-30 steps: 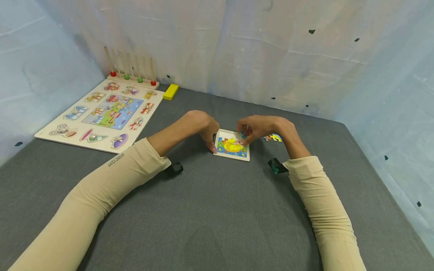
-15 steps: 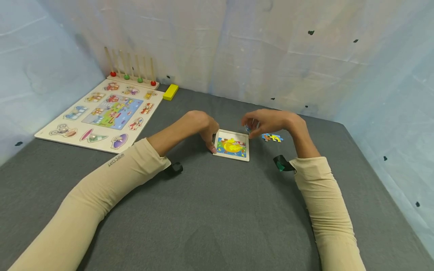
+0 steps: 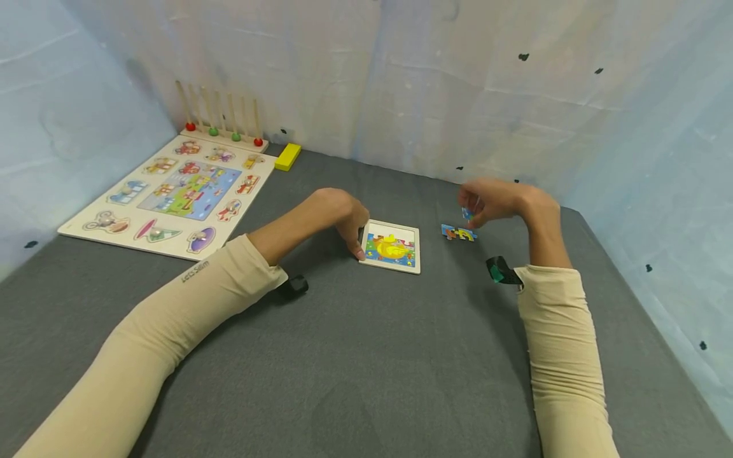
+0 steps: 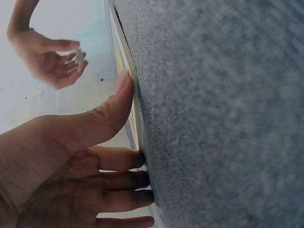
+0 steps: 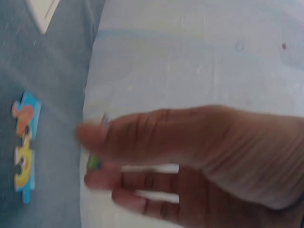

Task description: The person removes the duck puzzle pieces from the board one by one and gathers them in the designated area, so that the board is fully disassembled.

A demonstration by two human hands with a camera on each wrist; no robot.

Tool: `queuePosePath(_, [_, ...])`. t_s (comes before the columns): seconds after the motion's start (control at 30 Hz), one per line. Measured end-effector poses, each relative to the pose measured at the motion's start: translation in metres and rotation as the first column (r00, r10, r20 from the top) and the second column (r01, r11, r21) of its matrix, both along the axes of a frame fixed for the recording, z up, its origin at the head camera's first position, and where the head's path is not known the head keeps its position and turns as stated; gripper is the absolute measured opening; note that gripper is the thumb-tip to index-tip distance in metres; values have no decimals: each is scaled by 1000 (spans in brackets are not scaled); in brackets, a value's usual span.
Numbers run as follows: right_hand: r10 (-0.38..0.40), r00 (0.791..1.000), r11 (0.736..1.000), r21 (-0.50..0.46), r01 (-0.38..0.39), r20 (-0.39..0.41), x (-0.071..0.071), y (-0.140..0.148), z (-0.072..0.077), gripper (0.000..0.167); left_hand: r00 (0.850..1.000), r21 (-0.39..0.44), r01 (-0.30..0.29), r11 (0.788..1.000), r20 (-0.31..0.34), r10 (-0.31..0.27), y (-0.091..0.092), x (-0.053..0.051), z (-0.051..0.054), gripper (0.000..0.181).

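A small wooden puzzle tray (image 3: 391, 263) with a yellow duck-like picture lies on the grey cloth in the head view; its upper part shows bare wood. My left hand (image 3: 353, 231) grips the tray's left side, with the thumb (image 4: 124, 90) on the rim and the index finger at the edge in the left wrist view. My right hand (image 3: 491, 200) is raised off the table, pinching a small blue puzzle piece (image 3: 467, 214). Below it lie joined puzzle pieces (image 3: 458, 233), blue, orange and yellow, right of the tray. In the right wrist view the held piece is mostly hidden behind the thumb.
A large wooden picture board (image 3: 128, 226) lies at the left. Behind it stands a peg rack (image 3: 223, 138) with red and green beads, next to a yellow block (image 3: 287, 157). Pale curtains (image 3: 435, 95) enclose the table's back and sides.
My right hand has moved right from the tray with the puzzle piece, past the tray's edge to above the joined pieces. My left hand stays at the tray's left side.
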State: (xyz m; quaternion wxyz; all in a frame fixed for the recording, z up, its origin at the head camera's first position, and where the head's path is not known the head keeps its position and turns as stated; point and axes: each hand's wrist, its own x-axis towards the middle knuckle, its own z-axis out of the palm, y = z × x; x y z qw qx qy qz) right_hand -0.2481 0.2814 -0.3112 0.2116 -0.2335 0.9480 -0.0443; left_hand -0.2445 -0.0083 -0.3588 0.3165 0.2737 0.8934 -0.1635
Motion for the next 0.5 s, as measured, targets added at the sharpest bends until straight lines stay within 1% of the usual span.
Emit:
queuePosePath(0.1, [-29,999,995,93,27,23,-1,12,-2,46,1000,-2,0,1000,1,0,1,0,0,95])
queuePosePath(0.17, [-63,998,985,165,57,30,-2,20,-6,45,1000,-1,-3,1000,-1,3,1,0,0,93])
queuePosePath(0.27, [-126,991,966,232,111,53,-6,31,-13,45,1000,0,-1,1000,-2,1,2,0,0,91])
queuePosePath(0.37, [-190,978,951,262,163,81,-11,38,-22,45,1000,-1,7,1000,-1,-7,1,0,0,91])
queuePosePath(0.5, [-191,975,953,260,156,111,-17,41,-32,44,1000,5,13,1000,-1,-13,-1,0,0,91])
